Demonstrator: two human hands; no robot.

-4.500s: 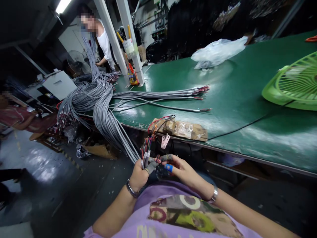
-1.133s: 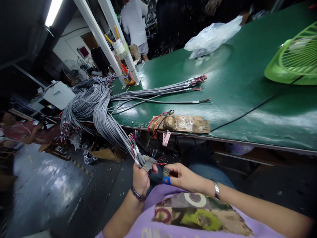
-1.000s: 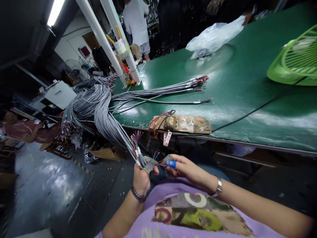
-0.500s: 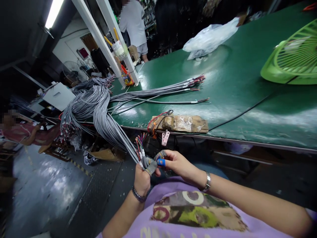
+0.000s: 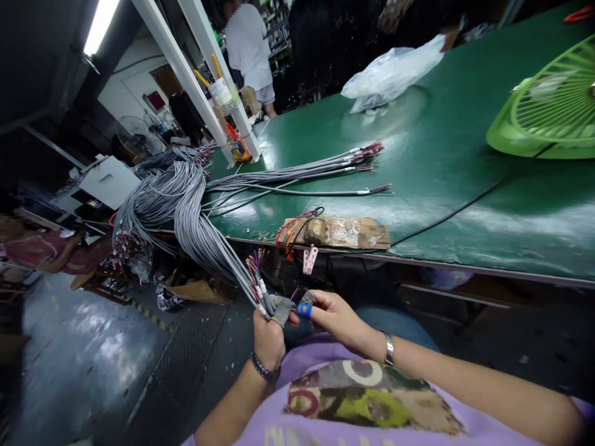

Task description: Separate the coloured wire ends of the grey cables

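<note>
My left hand [image 5: 270, 334], with cloth wrapped on its fingers, is closed around the ends of several grey cables [image 5: 227, 266]. Coloured wire ends [image 5: 256, 263] fan out above that grip, and white sleeves show just below them. Close beside it, my right hand [image 5: 332, 314] pinches thin wires [image 5: 294, 293] with thumb and forefinger; blue tape wraps one finger. Their tips show dark and reddish between the two hands, and the fingers partly hide them. From my left hand the cables run up over the bench edge to a large looped pile [image 5: 162, 192].
On the green bench [image 5: 441, 204] lie more cables [image 5: 297, 167], a wooden block [image 5: 348, 232] with a pink clip [image 5: 310, 260], a plastic bag [image 5: 393, 74] and a green fan [image 5: 553, 111]. White posts [image 5: 218, 74] rise at left. Two people [image 5: 248, 46] are beyond.
My right hand has drawn slightly right, away from my left hand, and wire tips now show between them. The left hand keeps its grip; the fanned wire ends have shifted slightly left.
</note>
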